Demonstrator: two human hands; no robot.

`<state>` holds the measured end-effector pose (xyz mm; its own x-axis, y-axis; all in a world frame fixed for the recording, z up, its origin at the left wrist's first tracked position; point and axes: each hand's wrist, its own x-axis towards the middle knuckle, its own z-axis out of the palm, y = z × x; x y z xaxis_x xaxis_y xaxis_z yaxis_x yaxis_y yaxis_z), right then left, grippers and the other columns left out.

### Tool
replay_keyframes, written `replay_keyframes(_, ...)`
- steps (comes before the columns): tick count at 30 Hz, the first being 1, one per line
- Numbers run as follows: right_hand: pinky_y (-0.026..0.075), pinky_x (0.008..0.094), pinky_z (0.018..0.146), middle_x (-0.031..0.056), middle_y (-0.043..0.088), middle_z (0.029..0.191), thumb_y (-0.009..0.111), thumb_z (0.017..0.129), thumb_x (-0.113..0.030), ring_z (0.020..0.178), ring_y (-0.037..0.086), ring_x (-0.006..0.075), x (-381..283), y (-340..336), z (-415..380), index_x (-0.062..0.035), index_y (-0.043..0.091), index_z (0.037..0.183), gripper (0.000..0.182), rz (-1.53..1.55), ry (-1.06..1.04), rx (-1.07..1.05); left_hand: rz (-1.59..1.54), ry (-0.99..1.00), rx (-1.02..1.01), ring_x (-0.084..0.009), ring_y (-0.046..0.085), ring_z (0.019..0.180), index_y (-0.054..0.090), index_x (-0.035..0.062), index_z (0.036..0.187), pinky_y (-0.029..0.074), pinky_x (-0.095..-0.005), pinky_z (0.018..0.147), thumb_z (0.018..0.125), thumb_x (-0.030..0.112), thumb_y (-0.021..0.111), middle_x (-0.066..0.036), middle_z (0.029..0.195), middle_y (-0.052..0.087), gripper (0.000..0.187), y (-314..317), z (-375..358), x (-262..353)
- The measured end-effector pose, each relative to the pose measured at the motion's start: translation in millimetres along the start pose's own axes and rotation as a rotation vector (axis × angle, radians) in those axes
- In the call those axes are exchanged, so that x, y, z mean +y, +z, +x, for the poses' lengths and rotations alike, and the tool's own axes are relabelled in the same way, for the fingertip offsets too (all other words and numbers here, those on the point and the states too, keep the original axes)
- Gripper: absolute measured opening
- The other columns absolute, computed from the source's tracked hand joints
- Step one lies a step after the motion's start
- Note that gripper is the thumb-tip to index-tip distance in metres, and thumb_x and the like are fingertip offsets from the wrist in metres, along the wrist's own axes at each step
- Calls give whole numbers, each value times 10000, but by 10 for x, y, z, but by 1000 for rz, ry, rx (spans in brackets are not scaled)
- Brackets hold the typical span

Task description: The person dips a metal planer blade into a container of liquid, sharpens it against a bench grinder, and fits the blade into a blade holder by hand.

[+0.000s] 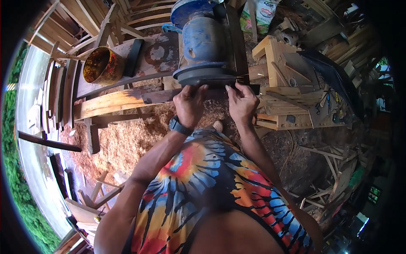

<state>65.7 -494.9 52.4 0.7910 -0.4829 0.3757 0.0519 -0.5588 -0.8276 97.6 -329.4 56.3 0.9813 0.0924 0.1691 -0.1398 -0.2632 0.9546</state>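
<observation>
A blue bench grinder (205,42) stands in front of me, its grey grinding wheel (190,76) facing my body. Across the wheel's near face lies a thin dark metal blade (218,81), whose exact kind I cannot make out. My left hand (189,105) pinches its left end, thumb and fingers closed. At the other end, my right hand (244,103) grips it the same way. A few small sparks show just beyond my right fingertips. Beneath both hands runs a wooden beam (114,104), blackened toward the grinder.
Left of the grinder, a stained bucket (102,65) and a dark block (133,57) rest on a plank bench. A wooden table (287,99) with pliers and scraps stands right. A printed sack (259,17) is behind. Wood shavings (122,135) cover the floor; stacked lumber surrounds the area.
</observation>
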Motion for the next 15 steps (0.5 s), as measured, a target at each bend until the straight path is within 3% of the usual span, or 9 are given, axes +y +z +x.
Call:
replay_keyframes(11,549,269,631,110,747,848,860,865,-89,704,701,114,-69,40,-13,81,734,993,248,17,25,-22,27,36,-10,-171,696,603,727,-18,895,522,-332,572,919,106,788,-172,740,731,141,-87,11,20)
replay_keyframes(15,558,269,635,115,747,855,855,866,-70,705,714,125,-77,81,-27,84,725,983,233,16,4,-39,81,22,-20,-121,696,682,755,-30,986,540,-316,615,938,111,776,-140,779,760,151,-186,38,185)
